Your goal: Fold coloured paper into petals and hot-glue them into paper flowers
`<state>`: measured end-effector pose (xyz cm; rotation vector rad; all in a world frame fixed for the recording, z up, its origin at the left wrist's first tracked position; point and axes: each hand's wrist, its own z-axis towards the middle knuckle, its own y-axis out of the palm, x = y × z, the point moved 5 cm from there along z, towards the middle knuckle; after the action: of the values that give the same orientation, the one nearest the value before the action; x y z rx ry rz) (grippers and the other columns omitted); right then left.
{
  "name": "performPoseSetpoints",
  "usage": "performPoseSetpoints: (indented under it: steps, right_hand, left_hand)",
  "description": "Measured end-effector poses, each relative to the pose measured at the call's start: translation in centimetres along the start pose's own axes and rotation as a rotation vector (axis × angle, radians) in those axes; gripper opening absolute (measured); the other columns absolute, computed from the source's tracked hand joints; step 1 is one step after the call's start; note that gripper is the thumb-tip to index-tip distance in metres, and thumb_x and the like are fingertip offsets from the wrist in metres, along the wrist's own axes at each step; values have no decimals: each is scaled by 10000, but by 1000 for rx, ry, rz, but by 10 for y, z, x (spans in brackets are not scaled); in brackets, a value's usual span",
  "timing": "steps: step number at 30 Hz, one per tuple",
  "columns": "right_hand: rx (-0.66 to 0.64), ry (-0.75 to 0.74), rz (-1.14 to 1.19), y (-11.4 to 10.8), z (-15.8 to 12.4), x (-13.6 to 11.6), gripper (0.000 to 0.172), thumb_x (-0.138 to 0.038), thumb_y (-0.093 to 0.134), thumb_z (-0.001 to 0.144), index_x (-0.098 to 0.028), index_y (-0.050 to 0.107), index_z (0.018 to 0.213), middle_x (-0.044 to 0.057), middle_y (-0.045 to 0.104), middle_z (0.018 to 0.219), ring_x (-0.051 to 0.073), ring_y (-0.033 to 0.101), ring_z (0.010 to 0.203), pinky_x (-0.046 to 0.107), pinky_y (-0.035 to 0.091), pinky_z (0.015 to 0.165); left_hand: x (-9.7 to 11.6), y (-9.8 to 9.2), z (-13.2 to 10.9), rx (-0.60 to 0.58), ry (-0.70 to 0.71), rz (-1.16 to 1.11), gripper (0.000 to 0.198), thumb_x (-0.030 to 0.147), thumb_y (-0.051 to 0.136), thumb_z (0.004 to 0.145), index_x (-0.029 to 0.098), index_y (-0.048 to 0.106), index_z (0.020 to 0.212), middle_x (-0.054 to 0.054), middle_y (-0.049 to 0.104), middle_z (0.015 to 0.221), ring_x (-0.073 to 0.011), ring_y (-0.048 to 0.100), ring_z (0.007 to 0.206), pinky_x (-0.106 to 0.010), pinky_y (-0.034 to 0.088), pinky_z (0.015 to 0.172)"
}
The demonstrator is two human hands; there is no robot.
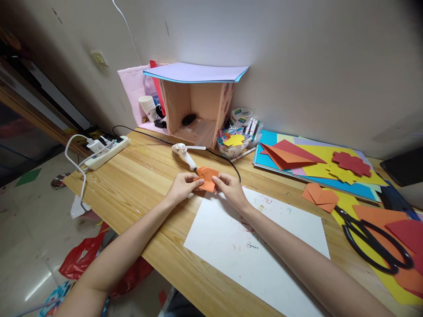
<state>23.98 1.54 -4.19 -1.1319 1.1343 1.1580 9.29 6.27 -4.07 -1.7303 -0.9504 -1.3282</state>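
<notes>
Between my two hands is a small folded piece of orange paper (208, 178), with creases across its upper left part. My left hand (184, 186) pinches its left edge between thumb and fingers. On the opposite edge, my right hand (229, 188) grips it the same way. Just behind the paper lies a white hot glue gun (186, 156) with a glue stick jutting from it. Under my right forearm is a white sheet of paper (211, 237) with coloured marks. A folded orange paper heart (319, 197) rests further right, beside black-handled scissors (376, 240).
A cardboard box (178, 105) with a lilac-topped roof stands against the wall. Right of it are a tub of paper scraps and markers (231, 147) and stacked coloured paper (280, 174). A power strip (107, 153) sits at the table's left edge. A black cord crosses behind the glue gun.
</notes>
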Motion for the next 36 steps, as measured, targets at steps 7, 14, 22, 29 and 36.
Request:
performPoseSetpoints:
  steps: [7,14,22,29,36]
  right_hand:
    - [90,12,39,-4,-1,2,312,-447,546,756,-155,588,653,23,592,557,134,546,511,251,441,522]
    - [354,-334,-489,-32,-9,-34,251,-367,505,805,-184,648,707,58,662,703,169,583,615,283,440,590]
    - [-25,-535,-1007,-60,-53,-54,297,-216,372,874,-235,649,980,64,682,942,168,619,853,288,470,719]
    - [460,-362,-812,-157,-117,-46,199,-276,491,826,-248,680,881,48,697,890,182,641,805,308,476,733]
    - [946,-132,-516,-249,-151,-27,261,-425,571,725,-180,657,698,52,678,688,182,605,594,281,455,558]
  left_hand:
    - [5,2,2,23,45,-79,380,449,669,615,113,641,790,-46,677,747,-161,621,696,-274,485,692]
    - [2,12,3,-5,-201,-302,575,618,399,754,88,588,874,-133,668,769,-165,627,599,-243,478,507]
    - [15,75,-7,-396,-329,-369,315,412,598,709,131,673,831,-84,674,804,-156,603,705,-236,482,662]
    - [41,139,16,-405,-65,8,295,414,646,637,139,555,578,26,512,548,-99,483,542,-213,421,549]
    - [62,243,43,-463,298,425,358,470,508,709,125,600,671,-8,550,586,-141,520,569,-232,385,525]
